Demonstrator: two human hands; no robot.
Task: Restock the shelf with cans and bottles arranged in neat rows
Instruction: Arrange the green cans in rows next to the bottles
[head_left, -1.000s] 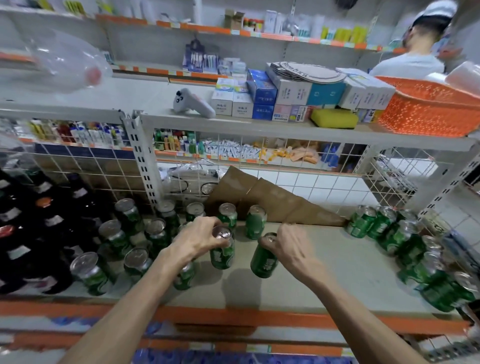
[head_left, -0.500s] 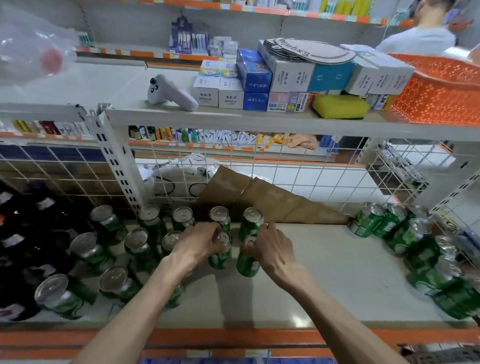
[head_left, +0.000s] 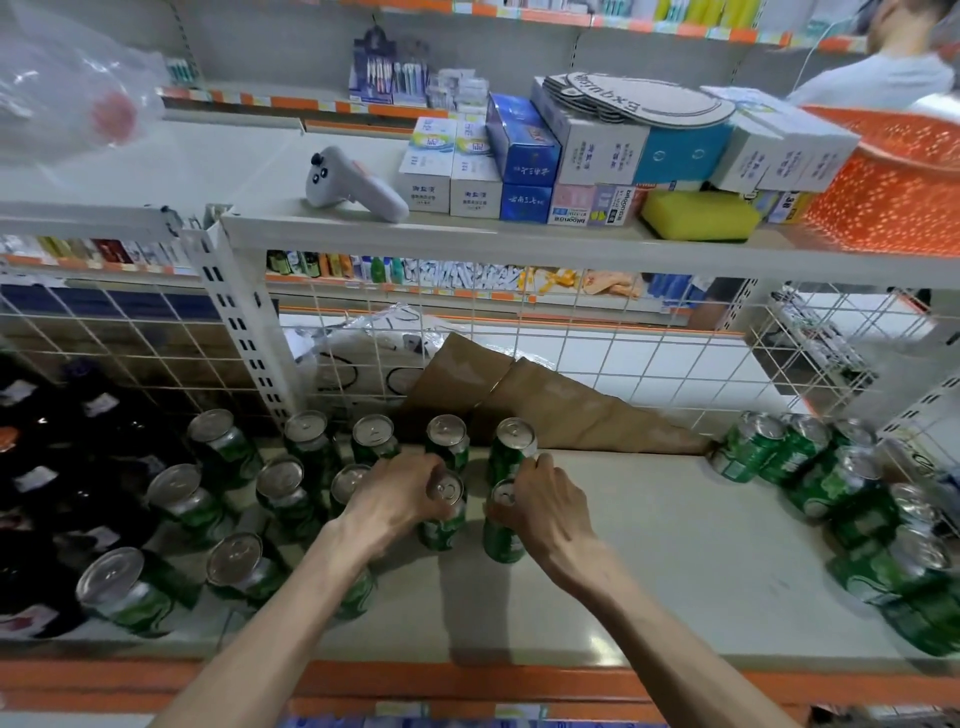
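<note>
With rows of green cans (head_left: 280, 483) stood at the left of the shelf (head_left: 649, 571), a can (head_left: 441, 530) is gripped at its top by the left hand (head_left: 400, 499) and a second can (head_left: 501, 545) by the right hand (head_left: 550, 514) beside them, while a loose cluster (head_left: 831, 483) at the far right is judged yet to be sorted.

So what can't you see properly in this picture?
All in the head view.
Front can: mostly hidden by the left arm.
Dark bottles: cut off by the left edge, labels too dim to read.
Cans at the right: blurred, cut off by the right edge.
Orange basket: its wall hides what is inside.
</note>
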